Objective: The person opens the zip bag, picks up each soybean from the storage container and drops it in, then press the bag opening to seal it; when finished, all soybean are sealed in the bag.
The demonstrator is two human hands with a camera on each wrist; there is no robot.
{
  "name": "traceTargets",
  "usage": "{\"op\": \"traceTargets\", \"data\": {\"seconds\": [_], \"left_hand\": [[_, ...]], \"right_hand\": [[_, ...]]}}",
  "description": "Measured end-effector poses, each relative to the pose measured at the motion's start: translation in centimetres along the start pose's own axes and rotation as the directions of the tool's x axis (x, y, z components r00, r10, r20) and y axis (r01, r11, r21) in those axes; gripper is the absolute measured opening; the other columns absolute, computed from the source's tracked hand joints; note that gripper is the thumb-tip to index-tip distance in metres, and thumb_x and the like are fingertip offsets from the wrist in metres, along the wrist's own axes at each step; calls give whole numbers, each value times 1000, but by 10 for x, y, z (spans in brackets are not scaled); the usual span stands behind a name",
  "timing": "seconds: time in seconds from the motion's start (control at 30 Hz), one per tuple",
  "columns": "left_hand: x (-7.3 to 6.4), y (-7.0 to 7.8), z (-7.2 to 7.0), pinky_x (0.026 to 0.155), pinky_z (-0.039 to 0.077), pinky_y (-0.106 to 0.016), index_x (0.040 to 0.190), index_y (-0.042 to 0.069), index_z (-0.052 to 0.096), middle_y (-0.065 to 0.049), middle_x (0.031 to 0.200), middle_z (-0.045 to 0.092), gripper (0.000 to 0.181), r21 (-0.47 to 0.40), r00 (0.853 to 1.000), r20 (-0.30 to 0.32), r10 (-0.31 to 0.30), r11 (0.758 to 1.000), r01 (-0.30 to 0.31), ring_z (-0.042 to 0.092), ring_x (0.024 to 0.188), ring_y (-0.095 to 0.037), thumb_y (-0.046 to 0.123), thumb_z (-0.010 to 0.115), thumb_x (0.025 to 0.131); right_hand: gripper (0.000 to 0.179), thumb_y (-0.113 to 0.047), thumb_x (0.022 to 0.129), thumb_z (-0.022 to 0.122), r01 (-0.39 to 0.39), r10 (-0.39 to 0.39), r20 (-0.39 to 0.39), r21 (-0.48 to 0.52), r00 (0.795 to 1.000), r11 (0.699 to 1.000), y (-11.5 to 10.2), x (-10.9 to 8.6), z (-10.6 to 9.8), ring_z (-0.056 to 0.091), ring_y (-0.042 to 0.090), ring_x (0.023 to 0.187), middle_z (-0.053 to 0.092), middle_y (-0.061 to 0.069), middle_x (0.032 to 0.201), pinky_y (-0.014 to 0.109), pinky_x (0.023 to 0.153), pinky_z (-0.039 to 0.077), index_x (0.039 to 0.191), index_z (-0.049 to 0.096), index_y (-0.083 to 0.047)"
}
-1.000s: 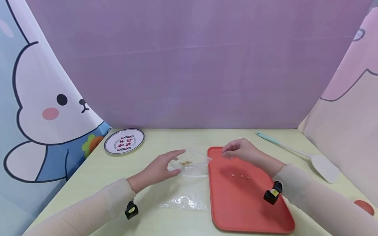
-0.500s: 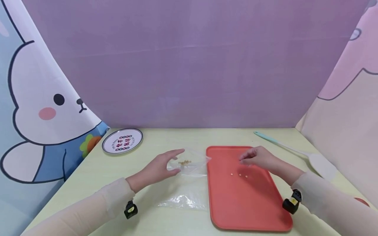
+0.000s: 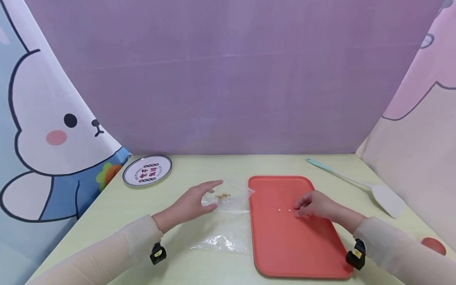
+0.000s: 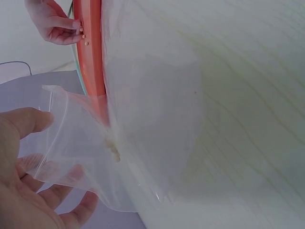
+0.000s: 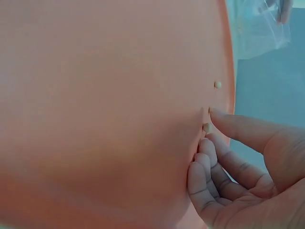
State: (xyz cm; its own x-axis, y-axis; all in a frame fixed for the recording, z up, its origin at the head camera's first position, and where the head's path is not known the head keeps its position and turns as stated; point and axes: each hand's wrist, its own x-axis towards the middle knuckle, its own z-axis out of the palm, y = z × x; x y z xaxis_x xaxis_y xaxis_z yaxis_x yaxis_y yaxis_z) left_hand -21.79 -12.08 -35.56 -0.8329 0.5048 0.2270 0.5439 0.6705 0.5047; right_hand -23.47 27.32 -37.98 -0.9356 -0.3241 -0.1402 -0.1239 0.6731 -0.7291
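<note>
A clear plastic bag [image 3: 235,202] lies partly raised left of the red tray [image 3: 285,253], with several soybeans [image 3: 223,196] inside. My left hand [image 3: 189,204] is at the bag's mouth, thumb and fingers spread apart; the left wrist view shows the fingers through the film and the thumb by its edge. On the tray my right hand [image 3: 315,206] reaches down at one soybean [image 5: 207,127], which sits between the separated thumb and index fingertips, the other fingers loosely bent. Two more soybeans [image 3: 279,210] lie to its left in the head view.
A white plate [image 3: 147,170] with red lettering stands at the back left. To the right of the tray lies a spatula [image 3: 386,200] with a mint handle. A round red object [image 3: 433,246] is at the far right, partly behind the right sleeve.
My right hand has moved right and down from over the tray's upper left to the rightmost soybean, now hidden in the head view. The left hand stays at the bag.
</note>
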Motion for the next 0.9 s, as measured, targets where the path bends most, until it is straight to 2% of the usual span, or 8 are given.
{"op": "traceTargets", "data": {"seconds": [0.27,0.47,0.7,0.9], "left_hand": [[1,2,0,100,49,-43,146,10,42,-9,146,49,69,5,1000,1,3,1000,-3,60,117,-27,13,73,85],[2,3,1,99,49,-45,146,10,42,-10,146,48,69,-7,1000,7,-2,1000,2,60,118,-28,13,73,85],[0,3,0,100,49,-44,146,10,42,-9,146,49,68,5,1000,10,-11,1000,11,60,118,-27,13,73,85],[-2,1,-1,100,50,-43,147,11,42,-8,146,49,69,14,1000,4,-3,1000,3,60,117,-26,14,73,86]], "right_hand": [[19,-13,75,83,24,-28,-82,-46,996,999,-3,1,7,53,15,62,63,3,69,26,55,46,86,71,-2],[14,-13,75,82,10,-17,-87,-80,996,997,-4,1,7,53,15,63,64,2,69,28,57,47,80,71,-5],[9,-12,80,77,-32,28,-59,-79,998,996,-3,3,1,57,16,62,65,2,71,31,59,52,83,73,-5],[11,-9,84,73,-94,93,-49,-16,994,995,-12,7,-5,62,15,68,69,4,78,31,65,56,92,73,0]]}}
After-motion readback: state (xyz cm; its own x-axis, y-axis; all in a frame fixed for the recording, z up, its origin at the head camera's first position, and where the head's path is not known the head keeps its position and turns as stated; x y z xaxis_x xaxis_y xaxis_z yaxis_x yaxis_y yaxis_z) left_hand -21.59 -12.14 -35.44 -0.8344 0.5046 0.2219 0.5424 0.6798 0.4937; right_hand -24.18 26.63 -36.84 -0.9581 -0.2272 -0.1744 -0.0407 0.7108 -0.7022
